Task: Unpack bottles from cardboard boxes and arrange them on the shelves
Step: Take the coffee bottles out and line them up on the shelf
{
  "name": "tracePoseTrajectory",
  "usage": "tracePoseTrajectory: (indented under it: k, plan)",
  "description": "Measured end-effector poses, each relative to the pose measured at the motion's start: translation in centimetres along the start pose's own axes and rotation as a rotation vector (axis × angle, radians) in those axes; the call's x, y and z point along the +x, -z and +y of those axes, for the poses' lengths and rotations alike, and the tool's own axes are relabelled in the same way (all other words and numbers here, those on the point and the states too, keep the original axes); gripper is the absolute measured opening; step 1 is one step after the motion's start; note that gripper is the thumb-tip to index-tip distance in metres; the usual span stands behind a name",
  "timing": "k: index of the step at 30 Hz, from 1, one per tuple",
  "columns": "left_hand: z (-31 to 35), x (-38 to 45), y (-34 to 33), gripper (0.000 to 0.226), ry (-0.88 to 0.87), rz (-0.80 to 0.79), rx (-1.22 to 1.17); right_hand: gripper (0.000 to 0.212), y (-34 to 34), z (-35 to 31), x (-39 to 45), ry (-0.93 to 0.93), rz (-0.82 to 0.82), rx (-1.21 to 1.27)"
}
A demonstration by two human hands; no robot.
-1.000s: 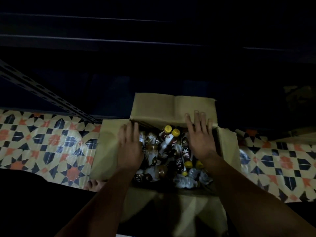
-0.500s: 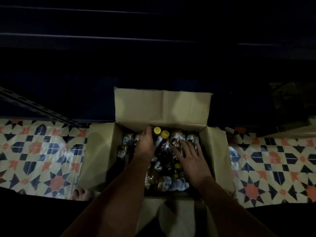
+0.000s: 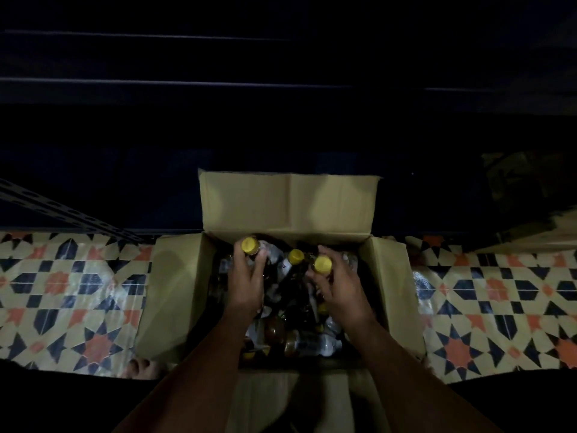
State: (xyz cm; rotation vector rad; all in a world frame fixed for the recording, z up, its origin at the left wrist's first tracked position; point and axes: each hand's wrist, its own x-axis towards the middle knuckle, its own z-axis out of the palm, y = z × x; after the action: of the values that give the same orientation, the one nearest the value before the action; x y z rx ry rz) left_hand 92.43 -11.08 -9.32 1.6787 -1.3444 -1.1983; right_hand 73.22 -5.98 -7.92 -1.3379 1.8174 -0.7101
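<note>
Note patterned floor covering (image 3: 71, 295) on both sides of your view: star and diamond motifs in orange, dark blue, cream; glossy, reflecting light in patches. Perforated metal angle strut (image 3: 62, 210) runs diagonally at your upper left, ending at floor edge. Bare toes (image 3: 142, 368) visible at lower left on floor. Dim brownish object (image 3: 524, 182) at your upper right, too dark to identify. Background above floor mostly black
</note>
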Motion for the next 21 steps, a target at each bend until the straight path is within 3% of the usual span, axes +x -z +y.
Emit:
tracePoseTrajectory:
  k: [2, 5, 12, 17, 21]
  plan:
    - [1.0, -0.3, 0.3, 0.028, -0.001, 0.093, -0.109, 0.027, -0.1, -1.8, 0.4, -0.067, 0.124, 0.134]
    - [2.9, 0.2, 1.0, 0.029, 0.070, 0.210, -0.311, 0.033, -0.6, -3.3, 0.9, -0.087, 0.188, 0.345]
    - [6.6, 0.7, 3.4, 0.024, 0.119, -0.030, -0.269, 0.023, 0.5, -7.9, 1.5, -0.193, 0.108, 0.453]
    - [15.0, -1.6, 5.5, 0.013, 0.075, -0.071, -0.191, 0.067, 3.7, -14.0, -0.3, -0.192, 0.114, 0.467]
    - [24.4, -4.7, 8.8, 0.014, 0.108, -0.045, -0.211, 0.038, 8.9, -22.6, -3.4, -0.125, 0.101, 0.439]
